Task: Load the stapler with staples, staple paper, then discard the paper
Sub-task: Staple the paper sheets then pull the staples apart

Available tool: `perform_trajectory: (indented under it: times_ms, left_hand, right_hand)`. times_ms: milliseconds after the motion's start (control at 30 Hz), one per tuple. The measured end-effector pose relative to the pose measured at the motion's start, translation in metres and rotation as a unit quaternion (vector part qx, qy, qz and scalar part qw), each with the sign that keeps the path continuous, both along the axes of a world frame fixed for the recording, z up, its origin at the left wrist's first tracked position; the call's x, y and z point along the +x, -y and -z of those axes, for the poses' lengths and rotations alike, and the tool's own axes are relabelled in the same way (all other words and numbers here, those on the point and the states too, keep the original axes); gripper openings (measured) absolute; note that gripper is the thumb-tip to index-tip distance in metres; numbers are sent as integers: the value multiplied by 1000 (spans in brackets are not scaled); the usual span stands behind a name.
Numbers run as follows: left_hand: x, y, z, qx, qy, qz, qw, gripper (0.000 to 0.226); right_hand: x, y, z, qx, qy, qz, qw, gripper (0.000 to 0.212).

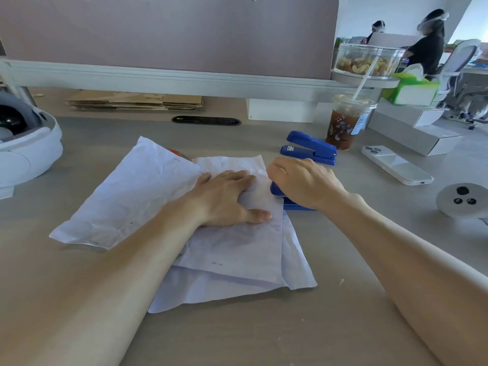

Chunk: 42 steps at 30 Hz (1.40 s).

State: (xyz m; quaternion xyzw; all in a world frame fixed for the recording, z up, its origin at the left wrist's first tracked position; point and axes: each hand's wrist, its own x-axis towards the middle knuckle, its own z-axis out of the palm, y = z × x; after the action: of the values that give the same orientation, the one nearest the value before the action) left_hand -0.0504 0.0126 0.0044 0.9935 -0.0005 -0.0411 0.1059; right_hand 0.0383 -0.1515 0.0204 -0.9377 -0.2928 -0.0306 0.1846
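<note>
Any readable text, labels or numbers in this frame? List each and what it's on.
Nothing legible.
On the far stapler, a white label: too blurred.
On the drink cup, a blue-and-white sticker: too small.
On the near stapler under the right hand: no marking visible.

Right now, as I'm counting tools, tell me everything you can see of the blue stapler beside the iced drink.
This blue stapler looks like glossy plastic, with a small pale label near its front end. Its top arm tilts up from the base, hinged at the right end. It sits on the grey desk, just left of the iced drink, beyond the right hand, which grips a second stapler. No hand touches it.
</note>
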Motion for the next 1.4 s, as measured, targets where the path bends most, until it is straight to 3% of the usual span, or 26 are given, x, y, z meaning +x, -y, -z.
perform_trajectory:
  times_ms: [200, 300, 500, 667, 767, 833, 933, 1067, 1167, 1233, 1333, 1400]
  left_hand:
    - [-2, -3, -4, -14, 27, -5, 1000, 96]
    - [-2, -6, -5, -6, 34, -15, 999, 101]
    - [-4, -10, -9, 8, 57, -46, 997, 105]
    - [-4, -14, -14, -87, 93, -72, 989, 101]
    - [-5, -15, -17, -128, 119, -82, 981, 83]
    - [-6, -16, -20, -153, 142, -83, 974, 59]
    - [-9, -18, -27, -196, 201, -63, 958, 29]
    - [-15, -21, -37, -293, 245, -64, 922, 29]
    - [-16, -21, -41, -315, 274, -61, 907, 30]
    - [-17, -19, -42, -325, 284, -55, 900, 29]
    - [-21, -14, -45, -332, 301, -36, 893, 29]
    - [-23, -12, -47, -336, 310, -21, 889, 23]
  right_hand:
    - [10, 22, -10, -4, 24, -1, 1000, 35]
    - [11, 29, -8, 59, -2, 18, 998, 34]
    - [16, 32, -5, 104, 55, 54, 992, 46]
    - [18, 37, -6, 107, 71, 92, 987, 41]
    - [6, 37, -14, 166, 86, 64, 980, 41]
    - [-6, 32, -20, 231, 65, 33, 970, 41]
    - [-24, 25, -26, 213, 3, -13, 977, 39]
    - [-35, 29, -43, 234, -35, -14, 972, 36]
    - [-42, 28, -47, 243, -195, -58, 949, 32]
    - [-44, 26, -42, 225, -251, -89, 937, 25]
    - [-45, 24, -37, 246, -273, -113, 923, 14]
    - [-42, 25, -35, 245, -242, -103, 933, 14]
